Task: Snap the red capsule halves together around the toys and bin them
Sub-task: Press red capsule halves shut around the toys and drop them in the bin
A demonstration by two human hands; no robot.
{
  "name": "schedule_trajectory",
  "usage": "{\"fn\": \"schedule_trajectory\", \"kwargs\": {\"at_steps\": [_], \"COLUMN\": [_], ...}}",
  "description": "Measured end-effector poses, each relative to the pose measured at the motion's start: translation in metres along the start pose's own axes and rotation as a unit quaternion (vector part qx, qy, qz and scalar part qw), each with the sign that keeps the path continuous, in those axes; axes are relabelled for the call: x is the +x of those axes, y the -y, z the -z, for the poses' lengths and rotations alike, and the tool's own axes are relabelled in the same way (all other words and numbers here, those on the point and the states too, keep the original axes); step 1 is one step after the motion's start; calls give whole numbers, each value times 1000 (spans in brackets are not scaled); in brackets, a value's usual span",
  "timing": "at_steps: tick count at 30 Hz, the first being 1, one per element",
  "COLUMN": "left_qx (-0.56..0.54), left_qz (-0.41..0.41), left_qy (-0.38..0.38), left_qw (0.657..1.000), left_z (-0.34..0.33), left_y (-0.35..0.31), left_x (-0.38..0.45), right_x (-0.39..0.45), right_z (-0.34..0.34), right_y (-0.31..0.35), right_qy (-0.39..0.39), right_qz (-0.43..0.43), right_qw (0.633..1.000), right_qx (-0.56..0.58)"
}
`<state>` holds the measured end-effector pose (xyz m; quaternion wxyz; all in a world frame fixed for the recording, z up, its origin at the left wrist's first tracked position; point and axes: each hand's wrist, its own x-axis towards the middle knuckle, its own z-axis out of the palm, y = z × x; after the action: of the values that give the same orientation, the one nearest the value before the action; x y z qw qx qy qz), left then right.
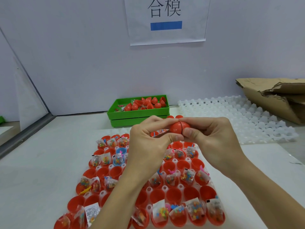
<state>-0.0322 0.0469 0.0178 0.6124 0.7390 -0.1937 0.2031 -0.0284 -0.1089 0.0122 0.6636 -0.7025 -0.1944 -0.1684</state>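
Capsule [179, 127]: I see both halves pressed together, seam nearly shut.
Grip: left hand [148, 144] and right hand [212, 139] clamped on opposite halves.

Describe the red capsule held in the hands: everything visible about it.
The glossy red plastic capsule is egg-like and made of two halves, with a dark seam running upright across its middle, so it looks nearly or fully closed. It lies on its side, held in the air above the white tray of open red halves. The left hand and right hand pinch it from either side, thumbs below and fingers on top.
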Motion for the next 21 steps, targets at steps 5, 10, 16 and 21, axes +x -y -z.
{"fn": "schedule_trajectory", "kwargs": {"at_steps": [5, 10, 16, 21], "left_qx": [4, -15, 11, 14], "left_qz": [-4, -1, -19, -13], "left_qy": [-7, -13, -9, -10], "left_qw": [1000, 1000, 1000, 1000], "left_z": [0, -1, -1, -1], "left_y": [0, -1, -1, -1], "left_x": [0, 0, 0, 1], "right_x": [1, 2, 3, 3], "right_z": [2, 4, 4, 5], "right_y": [0, 1, -1, -1], "right_qy": [7, 20, 10, 22], "right_qz": [5, 5, -9, -2], "right_qw": [1000, 1000, 1000, 1000], "right_qx": [-1, -9, -1, -6]}}
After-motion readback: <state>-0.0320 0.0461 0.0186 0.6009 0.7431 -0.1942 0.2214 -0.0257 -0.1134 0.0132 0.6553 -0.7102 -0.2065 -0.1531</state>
